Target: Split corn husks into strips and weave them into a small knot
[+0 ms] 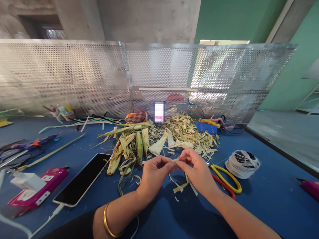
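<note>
My left hand (155, 174) and my right hand (195, 169) meet above the blue table, fingertips pinched close together. Between them is a small piece of pale corn husk (175, 160), gripped from both sides; its exact shape is partly covered by my fingers. Behind my hands spreads a heap of dried corn husks (131, 142), with wide pale pieces and greenish ones on the left. A pile of shredded husk bits (188, 131) lies to the right of it. A few loose husk scraps (181, 187) rest on the table under my hands.
Yellow-and-red-handled scissors (228, 177) and a spool of white string (242, 164) sit to the right. At left lie a charging phone (83, 179) and a magenta power strip (41, 187). A lit phone (159, 112) stands before the perforated metal screen (159, 66).
</note>
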`<state>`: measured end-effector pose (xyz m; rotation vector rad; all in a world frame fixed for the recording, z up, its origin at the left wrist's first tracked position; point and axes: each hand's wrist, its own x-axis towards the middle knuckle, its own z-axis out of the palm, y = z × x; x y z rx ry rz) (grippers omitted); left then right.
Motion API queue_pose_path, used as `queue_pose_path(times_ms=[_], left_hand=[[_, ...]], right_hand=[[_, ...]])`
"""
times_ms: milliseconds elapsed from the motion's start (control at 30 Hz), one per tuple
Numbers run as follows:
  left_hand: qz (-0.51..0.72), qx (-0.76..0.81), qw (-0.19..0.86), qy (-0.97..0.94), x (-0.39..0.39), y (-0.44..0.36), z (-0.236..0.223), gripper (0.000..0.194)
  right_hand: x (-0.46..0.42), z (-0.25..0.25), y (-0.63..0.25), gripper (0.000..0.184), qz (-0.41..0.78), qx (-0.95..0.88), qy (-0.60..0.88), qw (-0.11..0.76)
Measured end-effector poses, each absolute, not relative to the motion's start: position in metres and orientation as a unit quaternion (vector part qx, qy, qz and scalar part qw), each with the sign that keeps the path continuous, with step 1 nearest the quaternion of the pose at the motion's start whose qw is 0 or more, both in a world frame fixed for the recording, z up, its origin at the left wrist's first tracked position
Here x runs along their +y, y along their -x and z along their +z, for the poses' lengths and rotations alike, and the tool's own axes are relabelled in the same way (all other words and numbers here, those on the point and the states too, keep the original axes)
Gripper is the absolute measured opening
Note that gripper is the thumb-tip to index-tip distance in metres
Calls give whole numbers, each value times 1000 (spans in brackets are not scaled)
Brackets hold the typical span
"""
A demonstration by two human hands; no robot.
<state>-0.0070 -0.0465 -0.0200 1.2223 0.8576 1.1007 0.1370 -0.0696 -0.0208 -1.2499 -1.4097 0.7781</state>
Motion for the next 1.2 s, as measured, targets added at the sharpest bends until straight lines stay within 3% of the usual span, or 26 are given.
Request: queue_pose_path(times_ms=[100, 233, 367, 767, 900, 1200], left_hand=[[474, 380, 624, -492, -46, 7, -18, 23], [467, 388, 660, -443, -46, 7, -16, 27], [444, 381, 683, -438, -46, 8, -17, 25], [453, 366, 625, -520, -43, 9, -18, 18], [450, 357, 620, -535, -45, 9, -17, 17], [450, 364, 605, -546, -44, 7, -22, 23]], right_hand=[[-70, -20, -139, 10, 303, -616, 510, 518], [-72, -21, -142, 2, 168, -702, 501, 477], [-72, -23, -143, 7, 106, -738, 490, 451], [-71, -21, -141, 5, 237, -656, 520, 493], [-69, -23, -139, 21, 298, -600, 516, 534], [-68, -22, -140, 19, 311, -608, 511, 522]])
